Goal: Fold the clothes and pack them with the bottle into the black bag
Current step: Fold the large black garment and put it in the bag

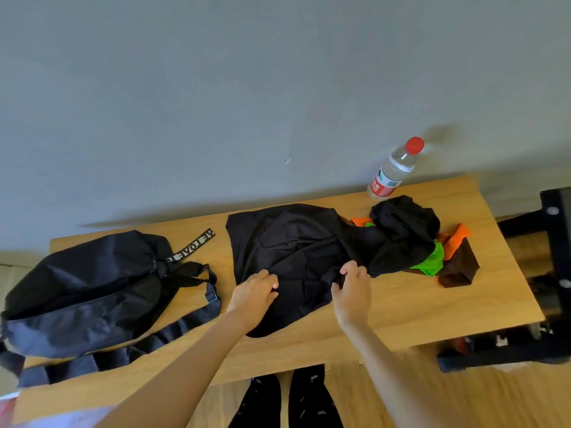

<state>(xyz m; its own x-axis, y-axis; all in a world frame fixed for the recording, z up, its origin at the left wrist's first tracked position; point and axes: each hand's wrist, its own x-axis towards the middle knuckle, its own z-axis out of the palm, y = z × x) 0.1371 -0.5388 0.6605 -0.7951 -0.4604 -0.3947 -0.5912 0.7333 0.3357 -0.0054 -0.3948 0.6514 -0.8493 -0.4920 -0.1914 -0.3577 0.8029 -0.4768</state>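
Folding is the step in hand, and it looks only at its beginning. Landmark for all places is the black garment, which lies spread, but wrinkled, in the middle of the wooden table.

On the near part of this garment rests the left hand; its fingers are curled onto the cloth, and I cannot tell if they pinch it or only press it. At the right edge of the garment, the right hand pinches a fold of the black cloth between thumb and fingers.

Left of the garment lies the black bag, flat on its side, with its straps loose on the table between bag and garment. I cannot tell if its zipper is open.

Right of the garment is a pile of other clothes, black, orange, green and brown, all not folded; the garment touches this pile. Behind the pile, at the far edge of the table, stands the bottle with a red cap, upright.

In my judgement the next move calls for smoothing the cloth flat and bringing the pinched edge over toward the left side. The pile, the bottle and the bag wait for later steps.
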